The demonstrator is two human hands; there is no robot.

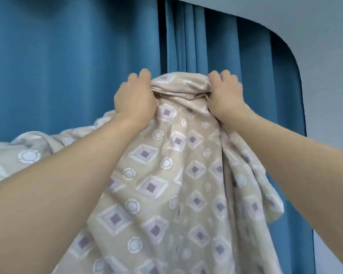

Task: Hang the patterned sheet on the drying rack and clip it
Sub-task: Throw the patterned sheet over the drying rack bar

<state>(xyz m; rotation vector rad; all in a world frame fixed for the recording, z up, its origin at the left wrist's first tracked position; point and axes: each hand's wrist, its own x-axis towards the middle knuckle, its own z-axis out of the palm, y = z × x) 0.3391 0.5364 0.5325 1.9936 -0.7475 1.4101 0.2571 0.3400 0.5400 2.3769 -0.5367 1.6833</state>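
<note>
Both arms reach up, left hand (136,97) and right hand (225,95) each gripping the bunched top of the patterned sheet (166,175), which hangs before blue curtains (67,66); no rack shows, so a blind throw may miss and slide off

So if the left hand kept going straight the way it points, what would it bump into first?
Probably the blue curtain behind it. The left hand grips the sheet, pointing up and away; depth is unclear.
</note>
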